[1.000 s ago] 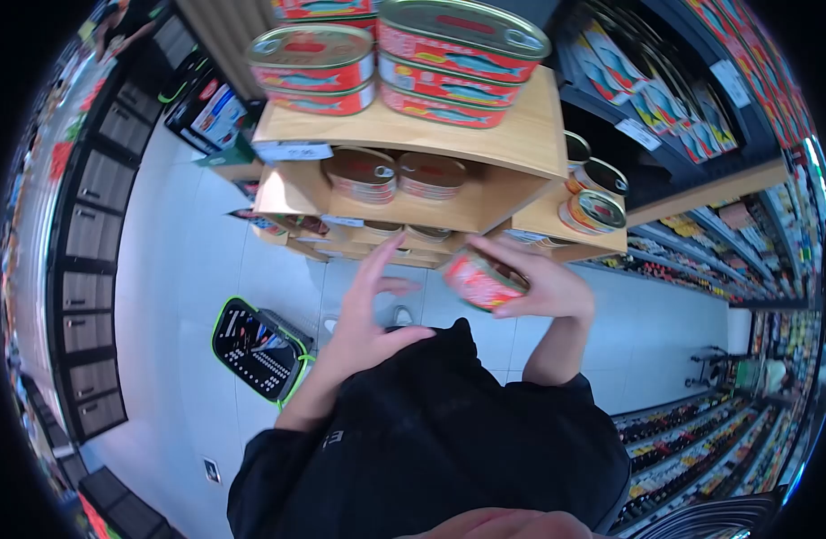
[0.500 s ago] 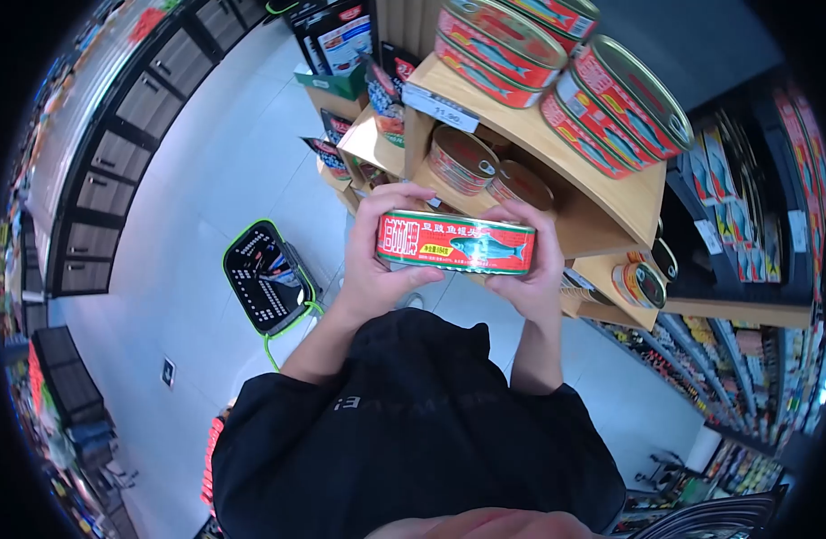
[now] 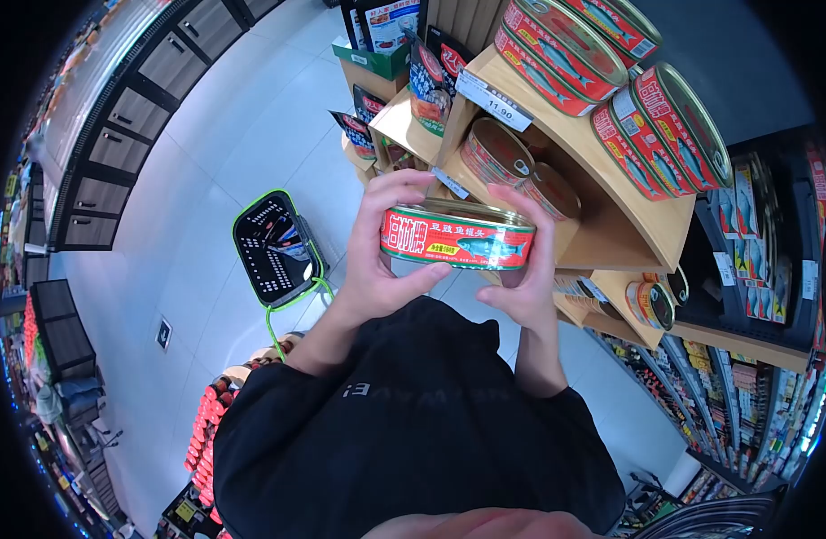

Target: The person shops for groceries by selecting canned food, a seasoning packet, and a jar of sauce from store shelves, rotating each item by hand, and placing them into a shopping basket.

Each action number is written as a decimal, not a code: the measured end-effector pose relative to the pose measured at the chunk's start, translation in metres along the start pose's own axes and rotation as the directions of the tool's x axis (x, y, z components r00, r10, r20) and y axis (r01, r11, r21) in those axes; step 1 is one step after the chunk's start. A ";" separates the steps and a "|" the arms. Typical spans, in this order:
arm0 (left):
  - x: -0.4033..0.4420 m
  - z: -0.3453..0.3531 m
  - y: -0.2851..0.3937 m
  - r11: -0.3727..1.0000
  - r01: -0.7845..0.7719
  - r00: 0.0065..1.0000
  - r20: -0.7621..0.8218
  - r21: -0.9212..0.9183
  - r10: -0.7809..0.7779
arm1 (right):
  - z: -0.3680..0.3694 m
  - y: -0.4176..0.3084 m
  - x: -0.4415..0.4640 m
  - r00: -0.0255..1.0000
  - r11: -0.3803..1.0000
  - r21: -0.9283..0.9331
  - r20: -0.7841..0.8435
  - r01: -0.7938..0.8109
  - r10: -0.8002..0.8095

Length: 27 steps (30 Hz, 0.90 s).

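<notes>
Between my two hands is a flat oval fish can (image 3: pixel 458 238), red and green with a blue fish on its label. The label side faces me, and a strip of the metal top shows. My left hand (image 3: pixel 391 247) grips the can's left end, thumb along the lower edge. Around the right end is my right hand (image 3: pixel 525 256), fingers over the top and thumb below. Just beyond my hands, similar cans (image 3: pixel 496 154) lie on a wooden shelf (image 3: pixel 601 211). More red fish cans (image 3: pixel 561 54) are stacked on its upper board.
A black shopping basket (image 3: pixel 274 247) with a green rim and cord stands on the tiled floor at left. Price tags (image 3: pixel 494 101) line the shelf edge, near dark pouches (image 3: pixel 428 85). Dark racks (image 3: pixel 745 260) run along the right; cabinets (image 3: pixel 148 99) stand far left.
The can has tipped a little, so more of its top shows. My right thumb has dropped slightly off its lower edge. The view has shifted, moving the shelf and basket rightward.
</notes>
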<state>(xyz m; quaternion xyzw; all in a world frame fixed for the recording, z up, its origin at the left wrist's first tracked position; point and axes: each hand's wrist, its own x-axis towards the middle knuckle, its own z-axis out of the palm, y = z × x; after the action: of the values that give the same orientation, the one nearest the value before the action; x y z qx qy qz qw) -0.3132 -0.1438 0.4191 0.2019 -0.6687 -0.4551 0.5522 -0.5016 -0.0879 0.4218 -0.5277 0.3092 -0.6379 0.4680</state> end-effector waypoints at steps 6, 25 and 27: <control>-0.001 -0.001 -0.002 0.993 -0.023 0.999 0.025 0.117 0.020 | -0.005 0.000 -0.007 0.990 0.990 -0.061 -0.074 -0.127 0.122; -0.012 0.007 0.007 0.991 0.133 0.989 -0.055 -0.025 -0.134 | 0.000 0.015 -0.019 0.985 0.995 0.048 -0.144 -0.085 0.091; -0.013 0.003 0.008 0.991 0.133 0.991 -0.021 0.024 -0.133 | 0.001 0.015 -0.019 0.986 0.995 0.057 -0.141 -0.078 0.085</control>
<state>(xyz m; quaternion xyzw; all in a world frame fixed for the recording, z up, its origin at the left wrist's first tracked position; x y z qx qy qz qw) -0.3103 -0.1284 0.4184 0.2573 -0.6542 -0.4804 0.5244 -0.4969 -0.0756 0.4016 -0.4552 0.3468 -0.6623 0.4837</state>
